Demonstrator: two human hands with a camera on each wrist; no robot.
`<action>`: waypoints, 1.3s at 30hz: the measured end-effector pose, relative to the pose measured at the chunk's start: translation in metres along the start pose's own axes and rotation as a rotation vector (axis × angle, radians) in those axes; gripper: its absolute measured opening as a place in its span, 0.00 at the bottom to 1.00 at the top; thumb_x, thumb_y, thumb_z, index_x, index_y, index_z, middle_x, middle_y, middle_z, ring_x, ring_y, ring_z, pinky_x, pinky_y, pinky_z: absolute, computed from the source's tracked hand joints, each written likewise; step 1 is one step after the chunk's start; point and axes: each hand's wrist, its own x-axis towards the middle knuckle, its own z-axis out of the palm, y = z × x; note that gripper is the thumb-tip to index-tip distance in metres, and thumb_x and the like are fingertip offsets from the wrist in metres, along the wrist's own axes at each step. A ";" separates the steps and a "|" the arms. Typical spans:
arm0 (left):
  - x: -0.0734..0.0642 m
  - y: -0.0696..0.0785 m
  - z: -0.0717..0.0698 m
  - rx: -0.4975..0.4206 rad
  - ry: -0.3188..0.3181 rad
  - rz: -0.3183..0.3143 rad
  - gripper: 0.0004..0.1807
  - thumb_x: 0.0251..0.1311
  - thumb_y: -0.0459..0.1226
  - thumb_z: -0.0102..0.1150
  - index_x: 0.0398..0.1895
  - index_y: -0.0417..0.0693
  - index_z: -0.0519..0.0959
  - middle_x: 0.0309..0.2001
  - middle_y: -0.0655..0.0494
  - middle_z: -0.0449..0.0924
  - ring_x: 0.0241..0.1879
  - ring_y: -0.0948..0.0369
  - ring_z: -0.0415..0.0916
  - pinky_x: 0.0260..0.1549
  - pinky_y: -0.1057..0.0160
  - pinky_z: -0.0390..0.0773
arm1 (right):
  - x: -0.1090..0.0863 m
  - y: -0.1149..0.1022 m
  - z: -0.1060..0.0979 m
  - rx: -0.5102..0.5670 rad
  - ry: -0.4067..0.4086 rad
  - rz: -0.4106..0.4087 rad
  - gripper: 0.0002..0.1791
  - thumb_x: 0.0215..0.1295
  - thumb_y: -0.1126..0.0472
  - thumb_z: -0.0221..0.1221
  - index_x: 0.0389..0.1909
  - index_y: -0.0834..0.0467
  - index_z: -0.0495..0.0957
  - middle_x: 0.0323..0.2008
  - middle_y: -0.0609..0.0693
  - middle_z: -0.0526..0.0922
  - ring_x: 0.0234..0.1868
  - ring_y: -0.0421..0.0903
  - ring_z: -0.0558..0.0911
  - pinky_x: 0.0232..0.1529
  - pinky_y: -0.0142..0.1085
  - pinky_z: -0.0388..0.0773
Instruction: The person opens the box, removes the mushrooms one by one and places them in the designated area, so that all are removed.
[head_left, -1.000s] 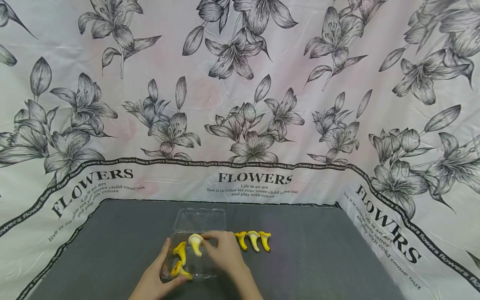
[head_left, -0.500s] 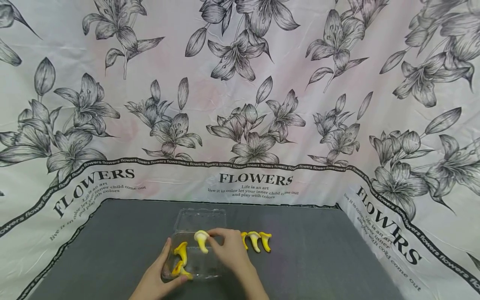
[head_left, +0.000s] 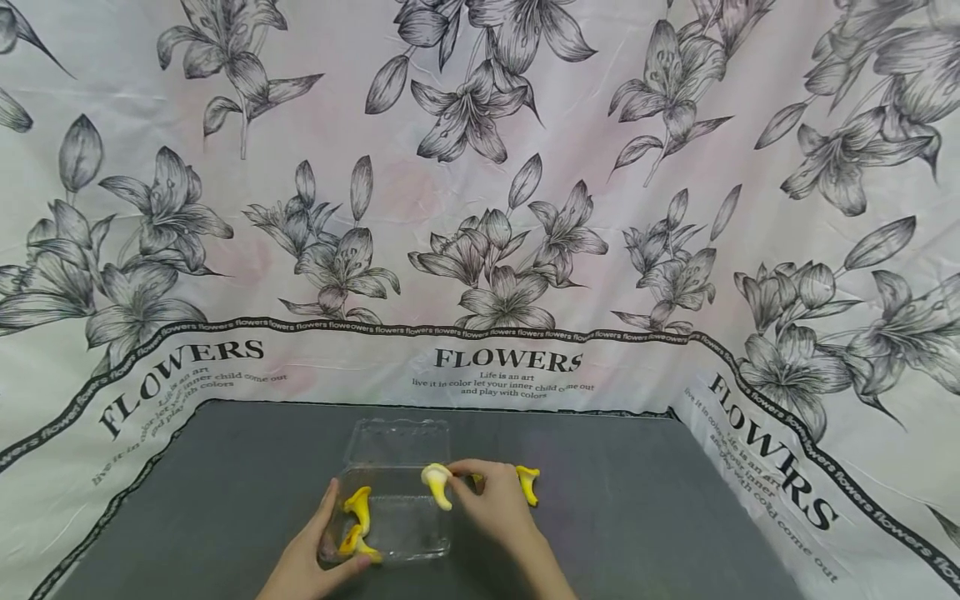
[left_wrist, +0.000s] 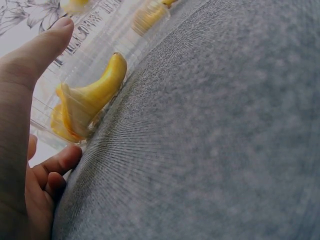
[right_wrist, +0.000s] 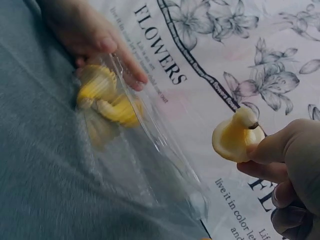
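A clear plastic clamshell box (head_left: 420, 525) lies with its lid folded back. My left hand (head_left: 311, 546) grips its left side, thumb along the front and fingers round the far side. Inside the box, near that hand, lie two yellow trumpet-shaped mushrooms (head_left: 359, 508), one behind the other; the nearer one (left_wrist: 95, 100) shows through the plastic in the left wrist view. Above the box's right edge, my right hand (head_left: 498, 510) pinches a pale yellow mushroom (right_wrist: 232, 136) between thumb and fingers, its cap up and stem hanging down in the head view.
To the right of the box, a yellow mushroom (head_left: 528, 485) lies on the grey tabletop (head_left: 637, 500); my right hand hides most of the others in that row. The transparent lid (head_left: 399, 442) lies behind the box. A flower-printed cloth (head_left: 510, 250) encloses the back and sides.
My right hand has moved right with the pale mushroom, from over the middle of the box to its right edge, covering part of the row. The left hand has stayed on the box.
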 end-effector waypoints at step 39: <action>-0.007 0.003 0.002 0.043 -0.004 -0.031 0.66 0.61 0.54 0.76 0.89 0.56 0.37 0.33 0.55 0.69 0.29 0.60 0.66 0.29 0.64 0.71 | -0.052 0.078 -0.003 -0.374 0.236 -0.215 0.11 0.52 0.68 0.78 0.35 0.52 0.91 0.33 0.41 0.91 0.30 0.35 0.86 0.32 0.33 0.83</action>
